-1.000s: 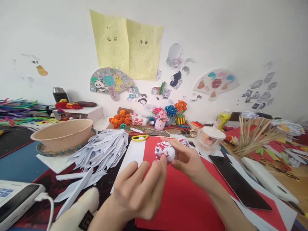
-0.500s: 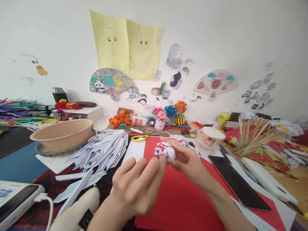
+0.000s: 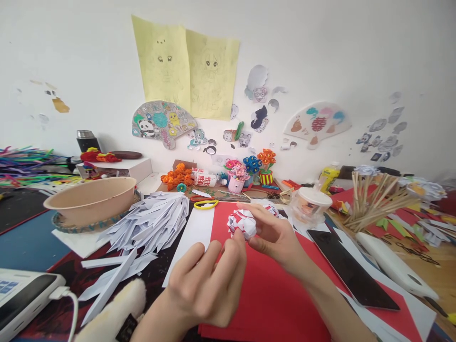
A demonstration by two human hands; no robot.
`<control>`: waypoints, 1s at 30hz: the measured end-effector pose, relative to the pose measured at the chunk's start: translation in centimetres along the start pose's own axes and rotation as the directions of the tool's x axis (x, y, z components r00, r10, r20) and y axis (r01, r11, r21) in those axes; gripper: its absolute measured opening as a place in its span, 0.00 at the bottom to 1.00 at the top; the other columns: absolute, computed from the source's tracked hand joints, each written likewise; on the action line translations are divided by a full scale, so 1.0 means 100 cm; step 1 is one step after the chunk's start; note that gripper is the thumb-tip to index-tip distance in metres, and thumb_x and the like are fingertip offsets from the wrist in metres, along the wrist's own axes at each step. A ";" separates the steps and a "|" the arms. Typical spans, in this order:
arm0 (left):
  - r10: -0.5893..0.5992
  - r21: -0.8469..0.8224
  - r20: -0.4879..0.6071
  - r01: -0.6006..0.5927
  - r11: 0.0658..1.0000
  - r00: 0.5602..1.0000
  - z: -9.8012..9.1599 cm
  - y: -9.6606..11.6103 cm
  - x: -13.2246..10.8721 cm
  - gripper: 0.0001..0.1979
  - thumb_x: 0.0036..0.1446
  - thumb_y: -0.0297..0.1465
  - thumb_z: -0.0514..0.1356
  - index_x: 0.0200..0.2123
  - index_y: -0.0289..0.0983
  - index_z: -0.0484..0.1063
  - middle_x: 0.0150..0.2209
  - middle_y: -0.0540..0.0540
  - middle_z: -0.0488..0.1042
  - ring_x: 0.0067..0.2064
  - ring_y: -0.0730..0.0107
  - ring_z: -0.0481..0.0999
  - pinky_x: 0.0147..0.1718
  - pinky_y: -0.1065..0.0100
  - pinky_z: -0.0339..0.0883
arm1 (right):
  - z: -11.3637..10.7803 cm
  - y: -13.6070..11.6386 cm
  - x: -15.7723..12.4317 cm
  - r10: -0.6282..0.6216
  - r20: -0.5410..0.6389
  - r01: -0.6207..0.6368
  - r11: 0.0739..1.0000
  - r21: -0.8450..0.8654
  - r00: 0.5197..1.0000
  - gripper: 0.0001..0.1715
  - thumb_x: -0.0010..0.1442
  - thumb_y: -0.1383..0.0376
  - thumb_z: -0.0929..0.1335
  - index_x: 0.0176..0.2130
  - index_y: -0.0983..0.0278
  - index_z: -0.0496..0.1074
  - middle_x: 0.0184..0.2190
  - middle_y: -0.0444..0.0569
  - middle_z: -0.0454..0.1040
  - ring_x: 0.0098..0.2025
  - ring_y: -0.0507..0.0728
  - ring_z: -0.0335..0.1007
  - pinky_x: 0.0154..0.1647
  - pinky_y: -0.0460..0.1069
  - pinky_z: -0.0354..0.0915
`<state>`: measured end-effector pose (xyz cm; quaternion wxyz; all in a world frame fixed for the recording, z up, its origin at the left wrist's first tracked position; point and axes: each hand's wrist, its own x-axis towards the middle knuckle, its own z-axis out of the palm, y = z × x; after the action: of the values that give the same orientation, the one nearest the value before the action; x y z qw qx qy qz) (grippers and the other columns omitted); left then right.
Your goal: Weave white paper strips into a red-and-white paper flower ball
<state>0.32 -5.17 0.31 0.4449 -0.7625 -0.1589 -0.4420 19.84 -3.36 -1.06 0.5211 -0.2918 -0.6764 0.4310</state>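
Observation:
A small ball of folded red and white paper is held over the red sheets in the middle of the table. My right hand grips it from the right, thumb below and fingers above. My left hand is closed, its fingertips pressed to the ball's near left side; whether a bit of paper is pinched there is hidden. Beneath both hands lie the red paper sheets. Behind my right fingers another red and white folded paper piece shows in part.
To the left lie a heap of folded white paper strips and a beige basin. Yellow-handled scissors rest beyond the ball. On the right are a dark phone, a lidded plastic tub and a bundle of wooden sticks.
The left fingers have shifted slightly and the paper ball has turned a little in the right hand. The whole view has moved slightly; both hands stay at the ball.

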 end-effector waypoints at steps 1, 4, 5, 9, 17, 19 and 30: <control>-0.005 -0.001 -0.002 0.005 1.000 1.000 0.000 0.000 0.000 0.11 0.58 0.20 0.57 0.39 0.23 0.78 0.27 0.43 0.74 0.24 0.70 0.68 0.23 0.63 0.50 | 0.000 0.000 0.000 0.007 0.005 -0.007 1.000 0.013 1.000 0.32 0.57 0.52 0.75 0.59 0.54 0.72 0.54 0.52 0.71 0.49 0.60 0.73 0.55 0.56 0.70; -0.069 -0.042 -0.008 0.068 0.997 0.998 0.000 -0.001 -0.002 0.09 0.58 0.21 0.59 0.41 0.26 0.77 0.26 0.46 0.73 0.23 0.72 0.68 0.23 0.63 0.50 | 0.001 0.001 0.000 0.022 0.016 -0.023 0.998 0.062 1.000 0.32 0.57 0.52 0.75 0.59 0.53 0.72 0.57 0.53 0.71 0.53 0.61 0.73 0.56 0.57 0.70; -0.110 -0.067 -0.011 0.109 0.992 0.994 0.001 -0.001 -0.002 0.08 0.58 0.21 0.60 0.41 0.28 0.77 0.26 0.47 0.73 0.23 0.73 0.68 0.23 0.64 0.50 | 0.001 0.001 -0.001 0.025 0.021 -0.026 0.996 0.084 0.999 0.32 0.57 0.52 0.75 0.59 0.54 0.72 0.58 0.53 0.71 0.54 0.62 0.72 0.56 0.57 0.70; -0.250 -0.177 0.001 0.246 0.953 0.968 0.004 0.000 0.002 0.02 0.61 0.22 0.61 0.37 0.32 0.74 0.23 0.51 0.73 0.22 0.77 0.66 0.22 0.66 0.50 | 0.001 0.004 -0.002 0.041 0.010 -0.042 0.988 0.152 0.999 0.33 0.57 0.54 0.76 0.60 0.53 0.69 0.59 0.53 0.72 0.56 0.63 0.73 0.54 0.57 0.71; -0.456 -0.332 0.113 0.466 0.820 0.883 0.008 0.009 0.005 0.03 0.62 0.24 0.62 0.35 0.37 0.75 0.26 0.52 0.75 0.23 0.77 0.70 0.25 0.71 0.59 | 0.004 -0.001 -0.003 0.010 -0.011 -0.007 0.980 0.198 1.000 0.29 0.56 0.59 0.78 0.55 0.52 0.71 0.57 0.50 0.73 0.54 0.61 0.74 0.50 0.53 0.74; -0.519 -0.439 0.192 0.546 0.714 0.833 0.007 0.009 0.006 0.03 0.62 0.25 0.62 0.36 0.37 0.75 0.28 0.51 0.74 0.25 0.77 0.71 0.25 0.73 0.61 | 0.004 -0.001 -0.002 -0.017 -0.015 0.020 0.980 0.199 1.000 0.27 0.56 0.61 0.77 0.54 0.51 0.72 0.58 0.49 0.72 0.55 0.60 0.74 0.51 0.52 0.74; -0.582 -0.575 0.374 0.672 0.466 0.722 0.004 0.004 0.010 0.06 0.61 0.24 0.60 0.31 0.36 0.75 0.24 0.52 0.67 0.24 0.78 0.66 0.21 0.76 0.58 | 0.004 0.002 -0.003 -0.065 -0.035 0.070 0.983 0.171 0.997 0.26 0.56 0.64 0.77 0.53 0.48 0.73 0.58 0.47 0.70 0.54 0.59 0.73 0.52 0.52 0.73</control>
<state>1.35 -5.26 0.86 -0.0698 -0.7821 -0.2827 -0.5510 19.56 -3.60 -1.35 0.5685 -0.2288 -0.6386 0.4654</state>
